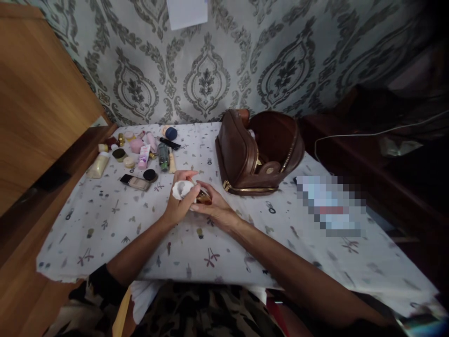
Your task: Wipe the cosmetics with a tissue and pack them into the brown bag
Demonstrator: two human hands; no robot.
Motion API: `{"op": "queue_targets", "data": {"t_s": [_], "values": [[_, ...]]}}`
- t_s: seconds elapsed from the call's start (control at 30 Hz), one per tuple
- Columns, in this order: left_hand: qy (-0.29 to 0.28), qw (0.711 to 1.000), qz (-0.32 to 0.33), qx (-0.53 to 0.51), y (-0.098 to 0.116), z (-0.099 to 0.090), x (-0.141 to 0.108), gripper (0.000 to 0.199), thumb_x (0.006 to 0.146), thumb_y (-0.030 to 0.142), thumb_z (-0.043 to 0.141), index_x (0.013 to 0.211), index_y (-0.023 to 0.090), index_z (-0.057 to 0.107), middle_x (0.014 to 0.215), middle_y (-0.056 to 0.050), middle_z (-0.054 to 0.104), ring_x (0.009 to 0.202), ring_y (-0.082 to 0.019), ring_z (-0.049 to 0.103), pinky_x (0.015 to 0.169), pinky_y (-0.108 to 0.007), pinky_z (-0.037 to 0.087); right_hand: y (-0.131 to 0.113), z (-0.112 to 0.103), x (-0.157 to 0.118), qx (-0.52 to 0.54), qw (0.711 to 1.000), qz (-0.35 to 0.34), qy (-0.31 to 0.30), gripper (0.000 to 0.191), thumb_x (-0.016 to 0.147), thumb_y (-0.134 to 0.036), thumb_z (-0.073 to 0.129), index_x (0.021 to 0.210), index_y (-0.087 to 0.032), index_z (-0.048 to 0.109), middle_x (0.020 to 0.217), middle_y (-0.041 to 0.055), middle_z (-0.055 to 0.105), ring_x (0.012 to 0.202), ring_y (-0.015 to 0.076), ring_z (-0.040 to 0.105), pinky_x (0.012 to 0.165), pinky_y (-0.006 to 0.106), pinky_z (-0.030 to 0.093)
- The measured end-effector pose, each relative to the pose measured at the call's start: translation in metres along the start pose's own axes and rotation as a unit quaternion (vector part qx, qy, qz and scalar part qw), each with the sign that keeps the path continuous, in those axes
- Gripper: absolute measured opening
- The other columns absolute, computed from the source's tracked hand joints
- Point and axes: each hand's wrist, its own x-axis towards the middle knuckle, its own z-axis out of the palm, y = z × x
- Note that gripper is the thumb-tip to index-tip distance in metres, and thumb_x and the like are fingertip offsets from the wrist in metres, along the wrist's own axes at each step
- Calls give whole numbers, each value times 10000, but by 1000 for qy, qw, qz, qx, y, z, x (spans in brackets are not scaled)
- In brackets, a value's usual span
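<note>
The left hand point(180, 201) is curling its fingers around a crumpled white tissue point(182, 189); the right hand point(217, 206), just beside it, is gripping a small amber-gold item point(204, 197) between partly closed fingers. Beyond the right hand, an open brown leather bag point(242, 154) is resting on the white patterned surface point(140, 238).
</note>
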Motion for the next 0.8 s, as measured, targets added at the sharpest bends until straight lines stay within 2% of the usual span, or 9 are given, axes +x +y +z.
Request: {"op": "queue_targets", "data": {"t_s": [0.1,0.2,0.27,0.37,0.57,0.7,0.8], "values": [[-21,1000,-4,-17,1,4,-4,409,930,534,478,1136,203,604,1069,-78,539,984,-210,552,889,-335,467,0,0,-1,-69,997,-29,10,746,490,-133,905,1160,-221,589,1048,-5,687,960,158,628,893,266,476],[-10,999,-41,-12,3,3,-2,359,944,502,477,1106,205,598,1015,-63,574,890,-189,569,829,-313,471,-2,-1,-1,-137,989,-52,1,734,485,-126,897,1153,-210,605,1040,-11,670,966,167,615,897,268,465],[4,998,-55,-3,4,-1,2,317,939,478,499,1069,206,597,935,-41,587,826,-174,561,792,-297,462,-2,-2,-2,-174,983,-61,-11,707,517,-158,890,1163,-207,608,1027,-14,664,949,164,613,882,264,465],[14,996,-82,-36,2,-7,9,301,925,477,521,1053,213,586,776,2,547,676,-142,517,656,-268,437,-1,-2,-4,-211,975,-63,-40,628,602,-239,867,1176,-207,615,1023,-2,667,939,161,613,852,259,471],[40,976,-155,-149,-7,-10,15,300,880,492,582,1027,231,594,699,37,510,529,-104,448,502,-235,369,3,-5,-4,-198,972,-46,-115,533,760,-511,736,1187,-203,654,895,33,698,745,185,650,609,261,488],[56,978,-170,-107,-5,-8,12,352,892,534,561,954,200,651,783,-4,584,661,-131,555,589,-238,444,8,-11,-2,-216,970,-78,-84,530,815,-640,624,1013,-159,725,754,34,678,698,165,607,643,258,477],[38,984,-152,-88,-4,-5,10,421,914,579,507,991,192,653,833,-27,626,758,-160,607,686,-261,490,10,-13,-1,-188,978,-64,-56,574,819,-684,586,988,-153,720,766,38,687,693,158,596,629,250,464]]}}
